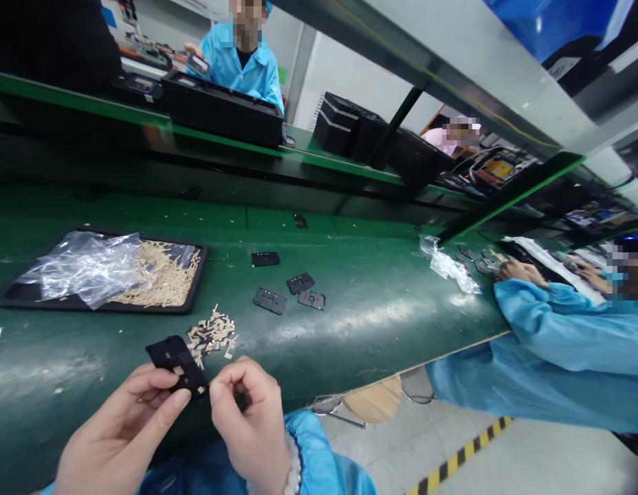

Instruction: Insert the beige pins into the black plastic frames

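My left hand (128, 419) pinches a flat black plastic panel (177, 357) that has small beige patches, holding it tilted above the green bench near its front edge. At the panel's lower right corner is my right hand (251, 412), with thumb and forefinger pressed together; whatever they hold is too small to make out. Just beyond the panel lies a loose pile of small beige and black pieces (216, 333). Farther out, several similar black panels (270, 300) are scattered flat on the bench.
At the left a black tray (195, 275) holds many beige strips and a clear plastic bag (86, 265). A crumpled clear bag (450, 268) lies to the right, near a co-worker's blue sleeve (546, 337). Black bins (226, 110) stand on the shelf behind, with another person beyond.
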The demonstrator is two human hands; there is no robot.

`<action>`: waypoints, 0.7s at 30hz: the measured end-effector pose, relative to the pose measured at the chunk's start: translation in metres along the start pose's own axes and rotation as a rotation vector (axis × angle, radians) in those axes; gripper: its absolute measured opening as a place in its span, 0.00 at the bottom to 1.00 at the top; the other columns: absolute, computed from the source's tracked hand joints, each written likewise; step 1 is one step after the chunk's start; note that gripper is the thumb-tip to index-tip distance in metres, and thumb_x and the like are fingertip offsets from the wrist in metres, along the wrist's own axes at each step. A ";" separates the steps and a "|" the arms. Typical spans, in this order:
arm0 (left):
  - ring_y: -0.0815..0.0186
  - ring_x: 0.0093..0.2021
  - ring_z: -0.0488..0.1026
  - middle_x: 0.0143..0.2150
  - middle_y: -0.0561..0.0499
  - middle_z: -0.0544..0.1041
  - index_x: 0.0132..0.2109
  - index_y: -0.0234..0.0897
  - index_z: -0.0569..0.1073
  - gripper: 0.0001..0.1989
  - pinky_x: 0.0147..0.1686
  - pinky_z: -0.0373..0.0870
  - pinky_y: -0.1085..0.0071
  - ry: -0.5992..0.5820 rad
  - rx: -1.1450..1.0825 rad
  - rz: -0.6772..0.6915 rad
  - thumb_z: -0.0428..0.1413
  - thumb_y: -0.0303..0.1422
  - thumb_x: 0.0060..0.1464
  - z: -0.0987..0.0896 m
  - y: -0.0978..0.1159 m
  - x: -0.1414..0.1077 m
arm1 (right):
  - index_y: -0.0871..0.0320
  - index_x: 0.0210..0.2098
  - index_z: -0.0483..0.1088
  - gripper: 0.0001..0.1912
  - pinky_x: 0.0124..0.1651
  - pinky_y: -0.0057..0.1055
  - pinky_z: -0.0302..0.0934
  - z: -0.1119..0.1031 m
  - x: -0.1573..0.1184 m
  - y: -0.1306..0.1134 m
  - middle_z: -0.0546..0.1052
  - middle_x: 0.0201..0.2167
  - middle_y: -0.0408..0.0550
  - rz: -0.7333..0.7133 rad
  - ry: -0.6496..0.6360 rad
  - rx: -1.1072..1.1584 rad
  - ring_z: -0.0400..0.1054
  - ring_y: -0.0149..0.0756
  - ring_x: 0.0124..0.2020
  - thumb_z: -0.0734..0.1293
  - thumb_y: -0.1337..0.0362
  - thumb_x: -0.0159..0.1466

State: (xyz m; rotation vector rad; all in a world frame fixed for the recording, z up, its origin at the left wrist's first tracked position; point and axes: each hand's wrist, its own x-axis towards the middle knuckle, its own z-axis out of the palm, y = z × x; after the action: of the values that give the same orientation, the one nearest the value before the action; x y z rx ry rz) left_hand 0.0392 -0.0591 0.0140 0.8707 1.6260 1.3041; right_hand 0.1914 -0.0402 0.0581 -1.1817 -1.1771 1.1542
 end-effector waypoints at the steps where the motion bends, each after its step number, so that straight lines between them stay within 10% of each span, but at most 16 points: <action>1: 0.62 0.34 0.80 0.38 0.55 0.81 0.37 0.47 0.77 0.19 0.37 0.79 0.73 0.007 -0.006 -0.010 0.74 0.42 0.38 0.000 0.000 0.000 | 0.56 0.23 0.67 0.08 0.27 0.26 0.57 0.000 -0.001 0.001 0.66 0.22 0.39 -0.049 0.018 -0.033 0.60 0.28 0.23 0.66 0.67 0.59; 21: 0.61 0.38 0.79 0.43 0.54 0.80 0.38 0.46 0.77 0.16 0.41 0.78 0.71 0.041 0.083 0.154 0.72 0.41 0.43 0.002 0.001 -0.008 | 0.55 0.29 0.72 0.15 0.27 0.32 0.55 -0.020 0.008 0.009 0.75 0.20 0.42 -0.763 -0.076 -0.779 0.66 0.31 0.21 0.60 0.68 0.70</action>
State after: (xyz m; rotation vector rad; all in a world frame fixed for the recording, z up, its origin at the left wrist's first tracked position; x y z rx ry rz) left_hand 0.0446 -0.0656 0.0165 1.0434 1.6817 1.3753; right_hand 0.2116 -0.0326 0.0494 -1.0548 -1.9957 0.1412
